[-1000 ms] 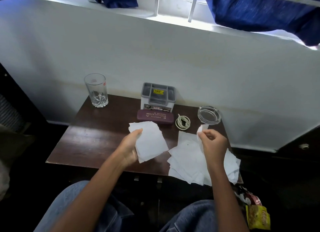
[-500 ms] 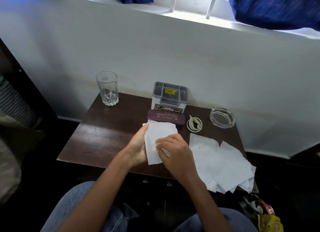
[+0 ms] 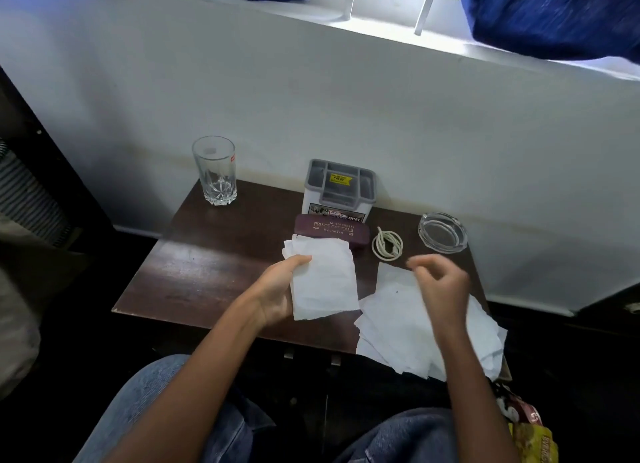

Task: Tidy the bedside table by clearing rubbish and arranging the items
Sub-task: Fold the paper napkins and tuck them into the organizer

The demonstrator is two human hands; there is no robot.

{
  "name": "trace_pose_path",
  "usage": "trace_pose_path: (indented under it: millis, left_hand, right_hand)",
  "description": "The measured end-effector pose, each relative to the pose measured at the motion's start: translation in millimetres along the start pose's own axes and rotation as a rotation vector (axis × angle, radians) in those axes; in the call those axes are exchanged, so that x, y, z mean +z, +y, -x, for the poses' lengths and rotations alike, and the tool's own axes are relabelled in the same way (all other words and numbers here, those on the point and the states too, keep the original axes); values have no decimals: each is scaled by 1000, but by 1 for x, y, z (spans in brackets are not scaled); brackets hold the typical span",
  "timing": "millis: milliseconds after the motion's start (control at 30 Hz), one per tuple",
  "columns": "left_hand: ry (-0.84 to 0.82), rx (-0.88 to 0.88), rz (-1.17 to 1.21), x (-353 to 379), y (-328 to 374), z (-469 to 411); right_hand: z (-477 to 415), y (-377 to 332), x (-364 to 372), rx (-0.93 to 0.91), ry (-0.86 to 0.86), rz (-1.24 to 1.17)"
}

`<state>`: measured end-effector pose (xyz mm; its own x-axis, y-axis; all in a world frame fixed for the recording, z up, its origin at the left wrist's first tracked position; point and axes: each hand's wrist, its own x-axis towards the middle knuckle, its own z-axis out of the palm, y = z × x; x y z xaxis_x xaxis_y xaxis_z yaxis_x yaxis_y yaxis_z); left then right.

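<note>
Your left hand (image 3: 277,294) is raised just above the dark wooden bedside table (image 3: 194,268), thumb on top and fingers underneath, pinching a small stack of white tissues (image 3: 323,279) by its left edge; the stack hangs tilted toward you and its far corner overlaps your view of the maroon spectacle case (image 3: 332,230). Your right hand (image 3: 441,286) hovers over the loose pile of tissues (image 3: 408,334) at the table's right front, fingers curled and partly spread, blurred, with nothing held that you can make out. On the table from left to right, an empty drinking glass (image 3: 215,170) stands at the far left corner, a grey-topped organiser box (image 3: 339,189) sits against the white wall (image 3: 311,99) with the spectacle case just in front of it, a coiled white cable (image 3: 387,244) lies beside the case, and a clear glass ashtray (image 3: 443,232) sits near the far right corner. The loose pile spills over the table's front and right edges. The left half of the tabletop is bare, giving you open room between the glass and your left hand. Above the wall runs a bright window ledge with blue curtains (image 3: 554,12). Down at your right knee, off the table, lie crumpled snack wrappers (image 3: 530,431).
</note>
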<state>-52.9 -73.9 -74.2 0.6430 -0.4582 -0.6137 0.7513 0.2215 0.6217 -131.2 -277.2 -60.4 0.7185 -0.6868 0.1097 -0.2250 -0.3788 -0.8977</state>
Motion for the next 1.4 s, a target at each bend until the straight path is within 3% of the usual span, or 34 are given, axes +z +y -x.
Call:
trace_pose_path:
  millis: [67, 167, 400, 533, 767, 1033, 1233, 1400]
  left_hand:
    - [0, -4, -7, 1, 0, 0]
    - [-17, -6, 3, 1, 0, -2]
    - [18, 16, -23, -2, -3, -7]
    - [51, 36, -15, -3, -2, -8]
    - [52, 31, -7, -5, -1, -9]
    - [43, 32, -9, -3, -1, -8]
    - [-16, -5, -10, -2, -2, -7]
    - [-128, 5, 26, 4, -3, -8]
  right_hand:
    - [-12, 19, -16, 160, 83, 19]
    - [-15, 40, -24, 288, 18, 50]
    - [-5, 32, 10, 155, -395, 385]
    - [2, 31, 21, 126, -529, 541]
    - [1, 32, 22, 138, -516, 550]
    - [-1, 21, 0, 182, -386, 269]
    - [13, -13, 4, -120, -51, 115]
    - [37, -37, 39, -578, -92, 173]
